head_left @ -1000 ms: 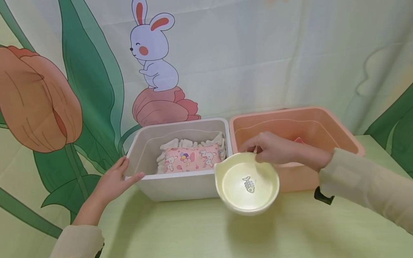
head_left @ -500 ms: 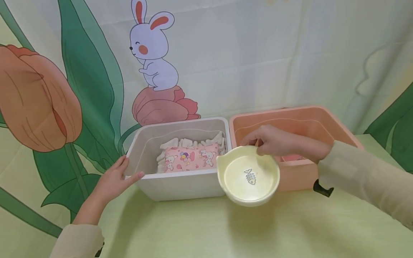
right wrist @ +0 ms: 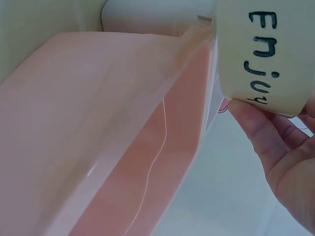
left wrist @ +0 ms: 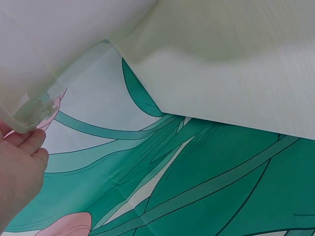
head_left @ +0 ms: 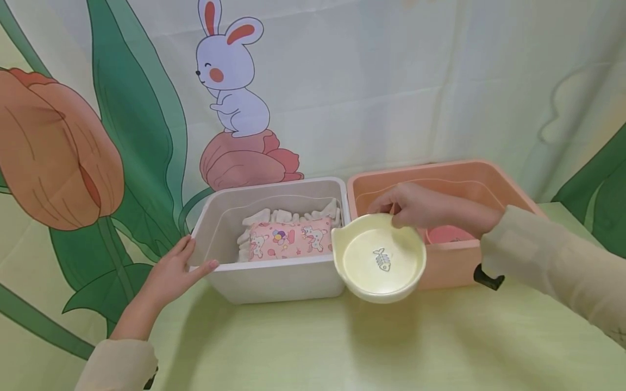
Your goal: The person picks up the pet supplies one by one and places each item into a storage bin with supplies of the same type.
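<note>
My right hand [head_left: 415,206] pinches the far rim of a pale yellow pet bowl [head_left: 362,266], tilted so its inside with a fishbone drawing faces me. One pointed ear shows on the rim, and dark "Enjoy" lettering marks its outer wall [right wrist: 268,49] in the right wrist view. The bowl overlaps the front of both bins in the head view. At the left front corner of the light grey bin [head_left: 279,285], my left hand [head_left: 171,274] rests with fingers along the side and the thumb over the front rim. Inside that bin, a pink printed pack [head_left: 293,239] lies against white cloth [head_left: 279,216].
A salmon-pink bin [head_left: 455,266] stands to the right, beside the grey one. A round pink object [head_left: 447,234] shows inside it, partly behind my right forearm. Both bins stand on a pale green table [head_left: 274,347] before a printed curtain [head_left: 391,81].
My right hand has moved the bowl up and slightly right in the head view, toward the bins. More of the round pink object now shows. My left hand stays at the bin's corner.
</note>
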Tool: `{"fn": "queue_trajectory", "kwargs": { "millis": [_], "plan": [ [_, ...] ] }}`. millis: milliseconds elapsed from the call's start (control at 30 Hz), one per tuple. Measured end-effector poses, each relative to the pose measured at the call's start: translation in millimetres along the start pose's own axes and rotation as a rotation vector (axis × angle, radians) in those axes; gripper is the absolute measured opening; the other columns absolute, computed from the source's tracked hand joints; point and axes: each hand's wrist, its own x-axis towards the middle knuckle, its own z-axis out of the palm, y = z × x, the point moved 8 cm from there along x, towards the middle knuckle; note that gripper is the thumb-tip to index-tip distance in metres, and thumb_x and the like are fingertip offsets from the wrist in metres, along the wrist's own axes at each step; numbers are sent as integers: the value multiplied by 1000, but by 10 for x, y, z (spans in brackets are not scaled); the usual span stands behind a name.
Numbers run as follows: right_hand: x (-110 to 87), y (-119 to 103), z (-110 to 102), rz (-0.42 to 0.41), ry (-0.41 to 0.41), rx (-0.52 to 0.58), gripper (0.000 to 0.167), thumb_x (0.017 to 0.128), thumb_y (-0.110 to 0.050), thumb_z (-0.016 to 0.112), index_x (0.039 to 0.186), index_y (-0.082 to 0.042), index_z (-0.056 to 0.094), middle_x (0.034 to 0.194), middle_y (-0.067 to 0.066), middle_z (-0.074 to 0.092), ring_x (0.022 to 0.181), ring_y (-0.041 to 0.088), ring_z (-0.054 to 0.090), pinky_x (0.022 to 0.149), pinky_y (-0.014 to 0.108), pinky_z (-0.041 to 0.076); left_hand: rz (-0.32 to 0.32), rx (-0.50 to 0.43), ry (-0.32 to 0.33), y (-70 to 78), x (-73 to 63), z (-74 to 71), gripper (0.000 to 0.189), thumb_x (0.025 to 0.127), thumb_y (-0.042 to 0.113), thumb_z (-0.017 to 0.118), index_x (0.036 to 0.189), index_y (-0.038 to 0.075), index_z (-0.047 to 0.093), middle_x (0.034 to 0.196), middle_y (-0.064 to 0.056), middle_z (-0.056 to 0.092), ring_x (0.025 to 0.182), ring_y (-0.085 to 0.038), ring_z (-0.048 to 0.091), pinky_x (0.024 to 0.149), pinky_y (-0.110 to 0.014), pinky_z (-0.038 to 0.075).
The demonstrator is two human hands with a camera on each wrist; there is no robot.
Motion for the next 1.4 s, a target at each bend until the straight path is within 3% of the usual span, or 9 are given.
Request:
{"fn": "queue_trajectory", "kwargs": {
  "millis": [200, 1033, 1400],
  "plan": [
    [13, 42, -32, 59, -4, 21, 38, 76, 9, 52, 105, -10, 65, 89, 2, 65, 78, 17, 54, 70, 26, 51, 0, -1, 3, -17, 7, 8, 92, 82, 61, 43, 140, -2, 10, 146, -23, 8, 125, -49, 23, 92, -66, 26],
    [106, 167, -78, 52, -3, 28, 38, 74, 12, 50, 104, -6, 65, 86, 5, 64, 75, 18, 53, 66, 25, 49, 4, 0, 15, 4, -6, -11, 91, 82, 60, 44, 140, -2, 11, 146, -24, 10, 125, -50, 24, 91, -66, 27],
    [131, 295, -108, 144, -25, 73, 35, 78, 8, 50, 105, -9, 63, 89, 7, 60, 79, 21, 52, 65, 25, 49, 7, 1, 17, -12, 0, -2, 91, 82, 60, 45, 140, -1, 11, 146, -23, 10, 125, -49, 23, 91, -65, 27]
  ]
}}
